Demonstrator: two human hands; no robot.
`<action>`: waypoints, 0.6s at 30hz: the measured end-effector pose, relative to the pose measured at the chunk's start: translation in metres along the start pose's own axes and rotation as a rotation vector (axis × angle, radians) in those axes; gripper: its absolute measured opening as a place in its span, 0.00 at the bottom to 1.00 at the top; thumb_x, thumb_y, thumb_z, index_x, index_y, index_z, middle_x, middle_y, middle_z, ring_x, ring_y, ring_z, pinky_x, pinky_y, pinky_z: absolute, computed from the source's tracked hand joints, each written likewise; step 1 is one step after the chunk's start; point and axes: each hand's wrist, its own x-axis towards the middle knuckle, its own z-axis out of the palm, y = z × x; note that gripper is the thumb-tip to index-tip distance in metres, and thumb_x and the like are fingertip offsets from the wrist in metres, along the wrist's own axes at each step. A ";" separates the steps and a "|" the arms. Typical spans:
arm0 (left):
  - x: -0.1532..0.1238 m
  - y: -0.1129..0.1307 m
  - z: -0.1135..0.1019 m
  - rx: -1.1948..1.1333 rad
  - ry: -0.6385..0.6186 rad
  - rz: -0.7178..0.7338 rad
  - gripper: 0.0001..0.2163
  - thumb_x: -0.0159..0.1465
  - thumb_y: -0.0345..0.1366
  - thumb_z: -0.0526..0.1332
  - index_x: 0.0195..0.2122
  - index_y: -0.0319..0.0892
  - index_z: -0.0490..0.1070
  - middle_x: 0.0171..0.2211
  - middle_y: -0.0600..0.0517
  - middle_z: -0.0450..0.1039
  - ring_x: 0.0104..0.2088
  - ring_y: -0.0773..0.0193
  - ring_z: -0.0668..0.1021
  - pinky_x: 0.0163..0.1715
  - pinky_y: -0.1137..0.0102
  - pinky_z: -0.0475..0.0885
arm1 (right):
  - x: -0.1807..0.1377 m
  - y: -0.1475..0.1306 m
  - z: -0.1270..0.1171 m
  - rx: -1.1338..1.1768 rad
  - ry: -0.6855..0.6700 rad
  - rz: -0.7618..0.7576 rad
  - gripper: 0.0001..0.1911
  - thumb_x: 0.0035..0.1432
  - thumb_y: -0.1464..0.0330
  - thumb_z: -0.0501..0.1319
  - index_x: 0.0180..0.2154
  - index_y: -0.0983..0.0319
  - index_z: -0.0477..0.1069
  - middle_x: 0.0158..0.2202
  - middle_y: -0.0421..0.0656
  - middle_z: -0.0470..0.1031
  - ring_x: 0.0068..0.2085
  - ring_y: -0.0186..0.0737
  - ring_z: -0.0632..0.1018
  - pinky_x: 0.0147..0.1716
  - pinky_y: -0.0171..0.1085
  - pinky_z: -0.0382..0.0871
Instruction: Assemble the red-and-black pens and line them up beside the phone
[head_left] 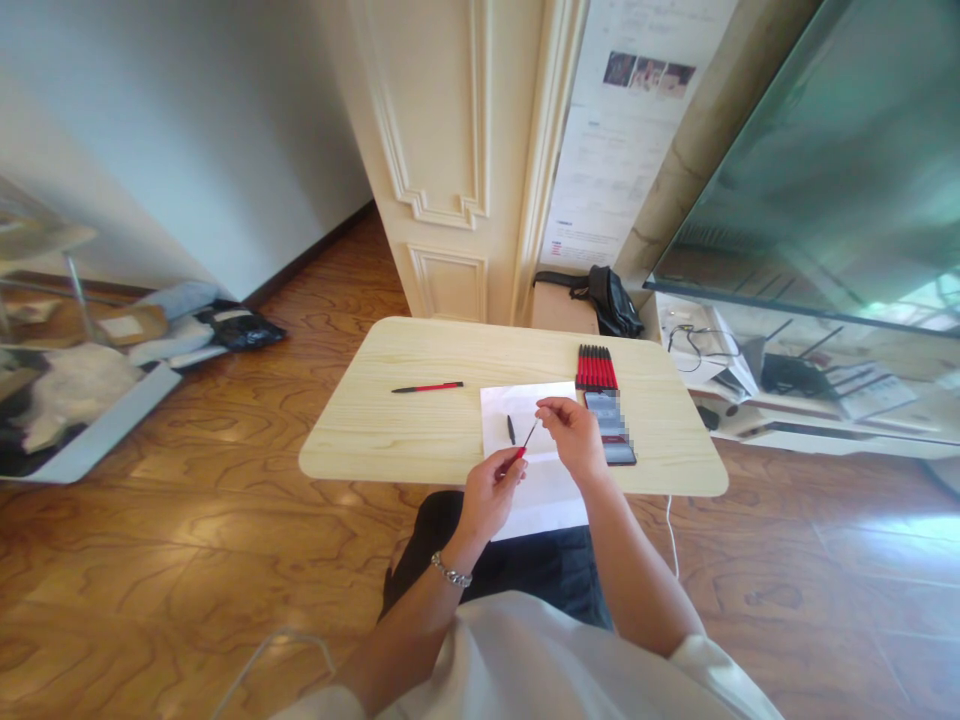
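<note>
My left hand (pixel 490 490) is closed around a red pen barrel (pixel 516 456) above the sheet of white paper (pixel 536 508). My right hand (pixel 573 432) pinches the upper end of a thin dark pen refill (pixel 531 432), whose lower end meets the red barrel. On the paper, beside the refill, lies a small black pen part (pixel 511 430). A whole red-and-black pen (pixel 427 387) rests on the table to the left. Several similar red pens (pixel 597 368) lie side by side at the right, above a phone (pixel 619 445).
The small light wood table (pixel 375 430) has rounded corners. A black bag (pixel 611 300) sits on a box behind it. To the right are a large screen (pixel 832 180) and a low white cabinet (pixel 817 430). A white cable (pixel 672 535) hangs off the table's right side.
</note>
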 end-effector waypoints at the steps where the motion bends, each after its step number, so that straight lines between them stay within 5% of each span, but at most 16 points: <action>1: 0.000 -0.001 0.000 0.004 -0.002 0.000 0.17 0.60 0.45 0.61 0.46 0.40 0.74 0.34 0.48 0.77 0.32 0.63 0.78 0.35 0.69 0.73 | 0.000 -0.001 -0.001 -0.049 -0.009 -0.016 0.13 0.54 0.61 0.60 0.38 0.61 0.75 0.32 0.44 0.77 0.31 0.37 0.73 0.31 0.36 0.65; 11: 0.000 -0.006 -0.003 0.032 -0.005 0.012 0.17 0.60 0.45 0.60 0.46 0.40 0.74 0.34 0.48 0.77 0.31 0.63 0.78 0.33 0.69 0.73 | 0.000 0.002 -0.007 -0.082 -0.049 0.001 0.14 0.53 0.59 0.62 0.37 0.62 0.75 0.32 0.44 0.77 0.32 0.38 0.74 0.33 0.36 0.67; 18: 0.001 -0.005 -0.004 0.018 -0.024 0.016 0.17 0.61 0.45 0.60 0.47 0.40 0.73 0.35 0.47 0.77 0.32 0.63 0.78 0.34 0.69 0.73 | -0.005 0.018 -0.005 -0.105 -0.194 0.064 0.14 0.52 0.58 0.63 0.34 0.61 0.76 0.30 0.43 0.77 0.32 0.38 0.74 0.33 0.36 0.67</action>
